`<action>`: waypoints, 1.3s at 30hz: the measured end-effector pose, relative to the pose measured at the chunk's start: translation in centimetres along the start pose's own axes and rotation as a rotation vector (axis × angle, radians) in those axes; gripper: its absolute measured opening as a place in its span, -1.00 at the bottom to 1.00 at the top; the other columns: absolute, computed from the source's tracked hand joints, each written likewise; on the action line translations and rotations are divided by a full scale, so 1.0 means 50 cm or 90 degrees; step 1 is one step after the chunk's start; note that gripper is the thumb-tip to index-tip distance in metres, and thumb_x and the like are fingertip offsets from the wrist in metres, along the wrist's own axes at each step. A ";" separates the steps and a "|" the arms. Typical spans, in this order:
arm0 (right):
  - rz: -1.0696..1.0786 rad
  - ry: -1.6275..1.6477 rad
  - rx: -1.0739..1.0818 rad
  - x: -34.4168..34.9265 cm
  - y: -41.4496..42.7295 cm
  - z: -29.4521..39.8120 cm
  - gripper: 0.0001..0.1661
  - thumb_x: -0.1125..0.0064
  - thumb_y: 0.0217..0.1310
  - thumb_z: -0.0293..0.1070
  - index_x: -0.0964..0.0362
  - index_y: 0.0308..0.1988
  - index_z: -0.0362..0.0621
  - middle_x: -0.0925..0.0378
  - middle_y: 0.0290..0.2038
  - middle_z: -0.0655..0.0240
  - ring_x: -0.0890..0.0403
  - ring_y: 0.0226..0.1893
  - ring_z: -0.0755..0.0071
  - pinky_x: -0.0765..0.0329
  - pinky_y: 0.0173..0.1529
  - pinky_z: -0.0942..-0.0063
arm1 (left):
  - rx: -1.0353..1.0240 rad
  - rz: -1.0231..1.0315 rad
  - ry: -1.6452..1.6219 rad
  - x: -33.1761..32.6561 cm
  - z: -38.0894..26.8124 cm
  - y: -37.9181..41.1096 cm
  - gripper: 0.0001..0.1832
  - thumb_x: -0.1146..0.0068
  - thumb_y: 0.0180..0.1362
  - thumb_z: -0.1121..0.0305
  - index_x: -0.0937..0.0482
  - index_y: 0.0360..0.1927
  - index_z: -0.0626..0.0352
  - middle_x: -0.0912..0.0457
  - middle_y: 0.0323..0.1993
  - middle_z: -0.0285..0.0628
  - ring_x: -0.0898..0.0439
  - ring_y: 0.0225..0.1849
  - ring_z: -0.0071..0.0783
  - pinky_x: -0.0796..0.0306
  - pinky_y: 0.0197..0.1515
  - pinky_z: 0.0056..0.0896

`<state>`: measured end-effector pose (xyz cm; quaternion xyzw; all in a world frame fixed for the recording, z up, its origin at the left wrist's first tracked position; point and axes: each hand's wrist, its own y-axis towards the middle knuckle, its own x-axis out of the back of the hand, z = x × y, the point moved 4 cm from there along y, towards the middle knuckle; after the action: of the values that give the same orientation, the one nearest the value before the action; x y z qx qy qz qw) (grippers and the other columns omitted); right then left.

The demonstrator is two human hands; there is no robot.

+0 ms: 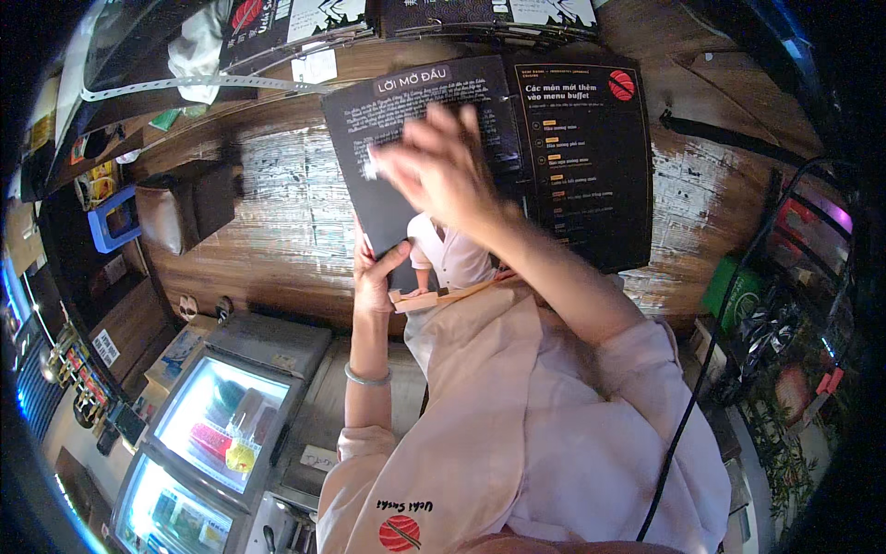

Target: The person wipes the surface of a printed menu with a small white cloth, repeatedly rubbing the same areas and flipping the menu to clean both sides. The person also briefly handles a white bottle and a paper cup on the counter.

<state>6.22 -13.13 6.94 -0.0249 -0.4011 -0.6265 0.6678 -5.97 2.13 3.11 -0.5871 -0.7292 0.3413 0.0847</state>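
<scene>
An open black menu (581, 166) with white print spreads before me. My left hand (377, 270) grips its lower left edge, thumb on the page and fingers behind. The left page (360, 194) bears a photo of a person in a white shirt (457, 256) at its bottom. Over the middle of that page is my right hand (443, 166), blurred, hiding part of the print. At its fingertips shows a small white patch (372, 166); whether it is a cloth in the fingers or a mark on the page, I cannot tell.
More black menus (484, 17) stand along the far edge of the wooden surface (277, 270). A brown box-like holder (166, 211) and a blue plastic frame (114, 220) are at the left. Lit glass display cases (221, 422) stand lower left. A black cable (699, 388) hangs at the right.
</scene>
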 end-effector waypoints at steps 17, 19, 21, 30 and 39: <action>-0.047 -0.074 -0.046 -0.018 0.003 0.001 -0.90 -0.36 0.07 -0.19 -0.63 -0.36 0.14 -0.45 -0.40 0.45 -0.45 -0.17 0.24 -0.25 -0.05 0.12 | -0.009 0.059 -0.014 0.013 0.011 0.011 -0.13 -0.39 -0.01 0.66 -0.28 0.42 0.10 -0.58 0.11 -0.27 -0.57 0.08 -0.41 -0.44 0.19 -0.39; 0.096 -0.002 -0.004 0.004 -0.085 0.025 -0.88 -0.36 0.00 -0.24 -0.63 -0.34 0.13 -0.46 -0.34 0.44 -0.47 -0.15 0.23 -0.27 -0.02 0.11 | -0.017 0.079 -0.017 0.012 -0.005 0.024 -0.02 -0.27 -0.03 0.79 -0.16 0.51 0.13 -0.54 0.20 -0.20 -0.55 0.18 -0.38 -0.41 0.25 -0.36; 0.130 0.033 0.033 0.054 -0.129 0.053 -0.85 -0.37 -0.05 -0.27 -0.65 -0.34 0.12 -0.47 -0.32 0.45 -0.50 -0.09 0.28 -0.27 -0.02 0.13 | -0.046 0.130 0.005 0.020 -0.015 0.041 -0.05 -0.22 0.00 0.79 -0.16 0.51 0.14 -0.55 0.20 -0.21 -0.53 0.21 -0.35 -0.41 0.26 -0.36; 0.116 0.056 0.023 0.078 -0.122 0.067 -0.75 -0.37 0.01 -0.30 -0.67 -0.21 0.16 -0.53 -0.27 0.57 -0.47 -0.12 0.37 -0.27 -0.05 0.19 | -0.091 -0.011 0.049 -0.023 -0.093 0.138 -0.31 0.20 0.52 -0.13 -0.27 0.46 0.21 -0.40 0.37 -0.11 -0.38 0.35 -0.32 -0.24 0.40 -0.27; -0.098 -0.154 -0.111 0.051 0.078 -0.086 -0.89 -0.39 0.07 -0.21 -0.57 -0.39 0.16 -0.52 -0.26 0.47 -0.45 -0.09 0.21 -0.25 -0.05 0.10 | -0.306 -0.043 0.248 -0.030 -0.093 0.124 -0.54 0.17 0.56 0.06 -0.55 -0.07 0.31 -0.62 -0.20 -0.27 -0.47 -0.18 -0.56 -0.38 -0.07 -0.49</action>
<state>11.46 -16.68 7.28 -0.1269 -0.4235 -0.7005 0.5603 1.84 3.11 3.32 -0.6200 -0.7781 0.0373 0.0932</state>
